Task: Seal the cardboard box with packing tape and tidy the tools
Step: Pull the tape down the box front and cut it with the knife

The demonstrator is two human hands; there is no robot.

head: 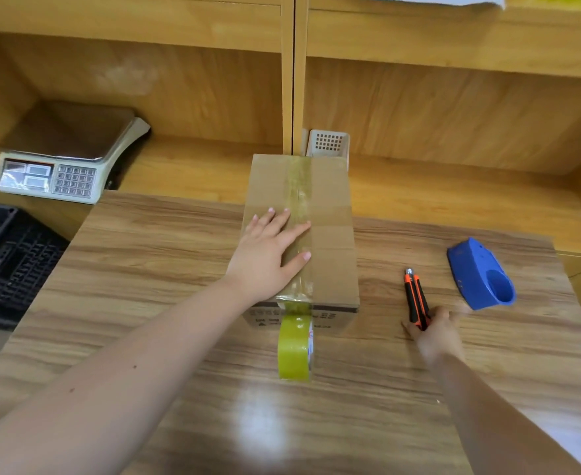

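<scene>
The box (316, 234) stands on the wooden table (179, 286), flaps shut, its long axis running away from the person. A strip of tape (299, 190) runs down the middle seam of its top, from the far edge to the near edge, and folds over the near face. From that near end the strip leads to the roll (294, 347), which stands on edge on the table just in front of the box, uncut from it.

The left hand (268, 252) lies flat on the box top, palm down, fingers spread and grasping nothing; index finger and thumb rest on the tape.

To the right of the box, apart from it, an orange-and-black knife (415, 296) lies on the table, tip pointing away. The right hand (434, 332) is at the knife's near end with fingers curled around the handle; it is blurred, so I cannot tell whether the grip is fully closed. Further right of the box, beyond the knife, a blue tape dispenser (481, 274) lies on the table.

Behind the box, touching or nearly touching its far right corner, a white perforated basket (328, 142) stands on the shelf. Far left of the box, a scale (66, 156) with a keypad sits on the shelf, and nearer, off the table's left edge, is a black crate (4, 255).
</scene>
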